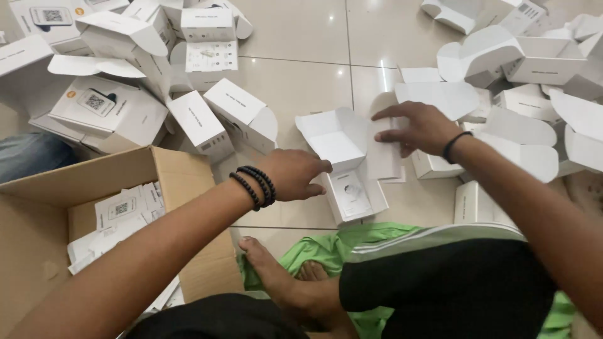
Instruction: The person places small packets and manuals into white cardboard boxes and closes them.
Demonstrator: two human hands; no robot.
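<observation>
**Ana:** Hands first: where are they, and on what?

**Ben:** Both are on the small open white box (344, 164) on the tiled floor (301, 75), in front of the knees. The left hand (294, 174), curled and closed on nothing I can see, rests against its near side. The right hand (419, 127) lies flat, fingers spread, on the side flap (383, 157).

**Ana:** So which step is it?

**Ben:** Folding or closing it, I judge; next that flap needs pressing inward while the left steadies.

**Ana:** Contents?

**Ben:** A white insert with a round recess. The brown carton (94, 188) at left holds printed leaflets; more white boxes (207, 119) lie scattered around
</observation>
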